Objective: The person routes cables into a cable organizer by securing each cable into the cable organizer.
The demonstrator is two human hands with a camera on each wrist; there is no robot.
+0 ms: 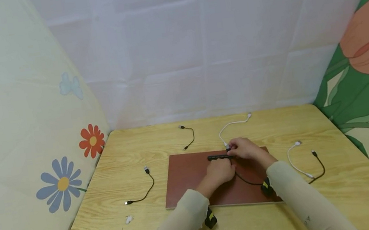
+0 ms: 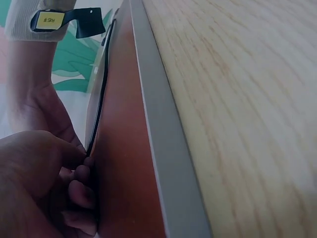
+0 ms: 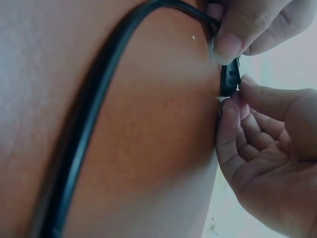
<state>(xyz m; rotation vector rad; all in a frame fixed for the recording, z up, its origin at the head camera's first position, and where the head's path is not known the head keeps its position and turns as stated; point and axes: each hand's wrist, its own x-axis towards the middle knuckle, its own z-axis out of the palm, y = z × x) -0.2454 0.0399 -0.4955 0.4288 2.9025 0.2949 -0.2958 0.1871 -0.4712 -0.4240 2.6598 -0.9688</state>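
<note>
A black USB hub (image 1: 219, 157), a slim bar with several ports, lies near the far edge of the brown board (image 1: 186, 177). My left hand (image 1: 220, 171) is curled at the near side of the hub, its thumb and finger gripping the hub's end by the black cord (image 2: 105, 74). At the hub's right end my right hand (image 1: 243, 148) pinches with thumb and index finger, by the plug of a white cable (image 1: 223, 135). In the right wrist view the hub's black end (image 3: 230, 79) touches my right fingertips; how far plug and hub are joined is hidden.
Short black cables lie at left (image 1: 150, 184) and at the back (image 1: 193, 134) of the wooden table (image 1: 107, 173). Right of the board rest another white cable (image 1: 291, 159) and a black cable end (image 1: 322, 168). A small white scrap (image 1: 128, 219) sits at front left.
</note>
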